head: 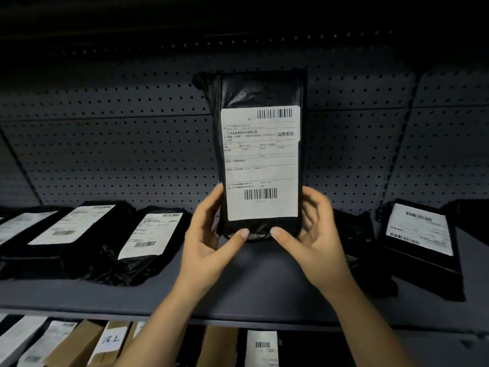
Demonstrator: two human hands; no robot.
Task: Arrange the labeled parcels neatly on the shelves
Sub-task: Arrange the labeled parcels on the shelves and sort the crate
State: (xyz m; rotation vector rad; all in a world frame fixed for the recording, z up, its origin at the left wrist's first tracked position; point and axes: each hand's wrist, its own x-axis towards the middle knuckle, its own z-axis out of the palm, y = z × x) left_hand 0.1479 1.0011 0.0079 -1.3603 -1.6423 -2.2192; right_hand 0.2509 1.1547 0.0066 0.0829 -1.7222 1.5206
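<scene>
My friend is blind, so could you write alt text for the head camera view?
The left hand and right hand hold a black parcel upright at a grey shelf, its white label facing the camera. Other labelled black parcels lie on either side, with brown boxes stored below.

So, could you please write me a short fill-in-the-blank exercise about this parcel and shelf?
The left hand and the right hand hold one upright parcel wrapped in ____ plastic.
Its white label shows ____ barcodes.
The back panel behind it is dotted with small ____.
Missing words: black; two; holes.
</scene>
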